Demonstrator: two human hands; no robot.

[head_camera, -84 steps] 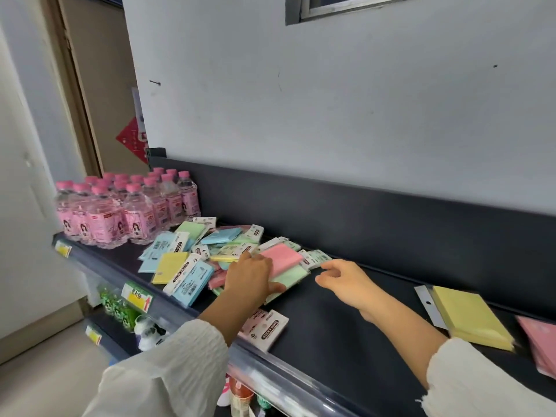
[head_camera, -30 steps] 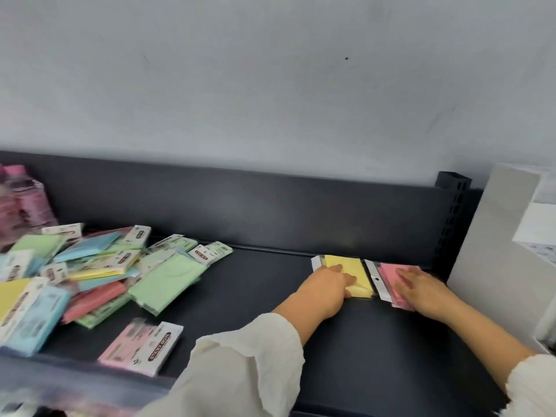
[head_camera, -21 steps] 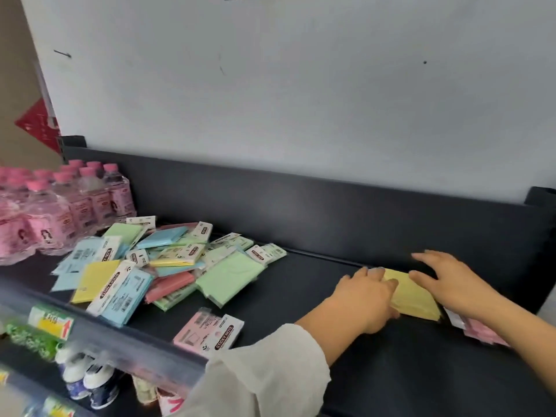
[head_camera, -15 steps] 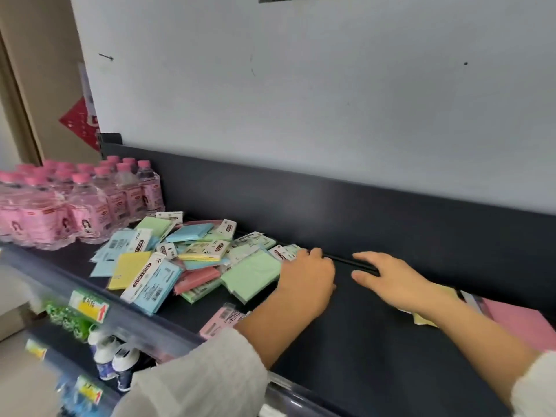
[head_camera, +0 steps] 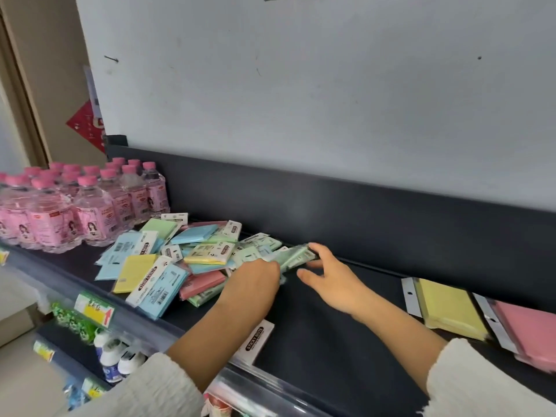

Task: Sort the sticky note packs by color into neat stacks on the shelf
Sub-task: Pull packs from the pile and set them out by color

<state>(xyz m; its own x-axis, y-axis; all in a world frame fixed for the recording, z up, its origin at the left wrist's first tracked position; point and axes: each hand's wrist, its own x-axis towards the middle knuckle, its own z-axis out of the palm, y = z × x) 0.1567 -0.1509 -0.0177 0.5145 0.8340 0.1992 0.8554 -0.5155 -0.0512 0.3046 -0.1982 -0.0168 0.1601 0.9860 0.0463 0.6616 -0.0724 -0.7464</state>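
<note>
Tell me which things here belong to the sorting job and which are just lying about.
Job: loose pile of sticky note packs; green pack pinched by the right hand; left hand at the pile; yellow stack; pink stack; lone pack at the front edge.
Lying about: pink-capped water bottles; price tags; small bottles below; red wall decoration.

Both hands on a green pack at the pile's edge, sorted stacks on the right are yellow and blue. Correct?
Not blue. The head view shows the yellow stack and a pink stack on the right. The rest holds: left hand and right hand are both on the green pack at the edge of the pile.
</note>
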